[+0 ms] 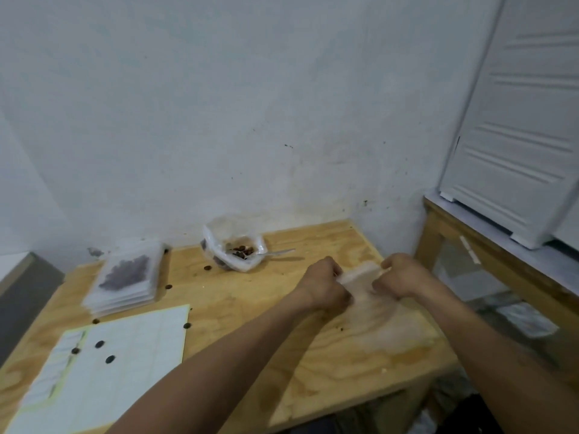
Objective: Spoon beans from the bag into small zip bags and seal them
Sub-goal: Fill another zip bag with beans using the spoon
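Two bare arms reach over the wooden table (238,311). Both hands pinch the top edge of a small zip bag (360,272), left hand (324,285) at one end and right hand (399,278) at the other. It is blurry, so I cannot tell if beans are inside. If the strip is not pressed all along, beans could spill. Behind sits the open bean bag (235,249) with a spoon (277,252). Loose beans (99,343) already lie on the paper sheet (125,364).
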### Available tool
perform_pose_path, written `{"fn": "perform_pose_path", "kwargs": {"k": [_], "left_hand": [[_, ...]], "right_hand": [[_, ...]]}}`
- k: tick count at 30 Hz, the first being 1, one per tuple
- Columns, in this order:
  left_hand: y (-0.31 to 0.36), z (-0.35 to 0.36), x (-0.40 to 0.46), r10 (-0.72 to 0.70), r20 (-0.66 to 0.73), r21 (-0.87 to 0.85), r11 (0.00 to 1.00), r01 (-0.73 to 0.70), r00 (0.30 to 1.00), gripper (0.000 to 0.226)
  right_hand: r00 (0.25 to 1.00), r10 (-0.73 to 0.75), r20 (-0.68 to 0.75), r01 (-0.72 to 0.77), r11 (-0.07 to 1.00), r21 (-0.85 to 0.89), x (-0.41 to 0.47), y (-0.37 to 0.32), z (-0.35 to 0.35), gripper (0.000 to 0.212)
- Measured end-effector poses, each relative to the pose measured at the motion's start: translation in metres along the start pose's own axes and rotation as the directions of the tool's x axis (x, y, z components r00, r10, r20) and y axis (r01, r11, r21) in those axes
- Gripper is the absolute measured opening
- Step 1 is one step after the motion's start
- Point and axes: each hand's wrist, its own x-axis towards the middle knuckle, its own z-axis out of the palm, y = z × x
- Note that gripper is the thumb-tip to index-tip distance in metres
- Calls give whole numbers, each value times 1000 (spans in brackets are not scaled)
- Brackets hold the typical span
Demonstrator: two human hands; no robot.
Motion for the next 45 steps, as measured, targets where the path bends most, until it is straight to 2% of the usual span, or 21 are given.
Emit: {"fn": "perform_pose_path", "kwargs": {"k": [3, 5, 7, 10, 12, 13, 14, 16, 18, 21, 23, 26, 29, 33, 41, 45], "left_hand": [[-17, -11, -1, -29, -91, -262, 965, 4, 995, 47], [-21, -27, -5, -46, -146, -441, 897, -23, 988, 48], [-21, -47, -12, -45, -218, -542, 837, -82, 975, 45], [-22, -80, -21, 2, -396, -475, 855, -207, 918, 21], [-22, -101, -30, 28, -497, -431, 860, -275, 867, 11], [-22, -112, -35, 42, -546, -415, 854, -313, 837, 9], [-23, -121, -40, 58, -592, -391, 852, -349, 804, 8], [-24, -135, -49, 96, -669, -310, 866, -393, 737, 7], [-29, -144, -54, 144, -725, -230, 871, -435, 673, 8], [-41, -150, -60, 224, -757, -137, 865, -484, 614, 15], [-50, -156, -62, 279, -745, -81, 863, -498, 606, 14], [-60, -165, -69, 295, -688, -85, 874, -478, 663, 18], [-65, -172, -76, 146, -638, -255, 886, -387, 756, 35], [-72, -185, -76, 31, -594, -421, 839, -343, 804, 40], [-80, -207, -82, 1, -473, -566, 767, -304, 881, 14], [-84, -211, -80, -27, -438, -590, 763, -265, 898, 16]], "right_hand": [[999, -40, -26, 43, 985, 165, 9, -6, 9, 64], [996, -80, -38, 86, 973, 215, 12, -18, 13, 63], [990, -127, -58, 138, 955, 264, 12, -35, 16, 65], [945, -246, -217, 294, 928, 227, 1, -68, 14, 59], [876, -322, -358, 423, 870, 253, -12, -92, 12, 36], [857, -345, -383, 469, 830, 302, -20, -104, 9, 28], [858, -352, -373, 487, 787, 378, -27, -118, 6, 33], [909, -321, -267, 417, 726, 548, -40, -144, -1, 49], [937, -300, -176, 343, 706, 620, -49, -167, -6, 54], [940, -322, -112, 313, 685, 658, -53, -190, -4, 35], [938, -337, -88, 300, 653, 695, -49, -200, 2, 22], [927, -363, -91, 314, 624, 715, -43, -212, 11, 16], [902, -418, -109, 374, 627, 684, -41, -224, 21, 25], [852, -507, -127, 451, 592, 668, -38, -236, 35, 32], [792, -606, -78, 492, 556, 670, -31, -245, 48, 41], [773, -634, -32, 461, 526, 715, -29, -244, 53, 42]]}}
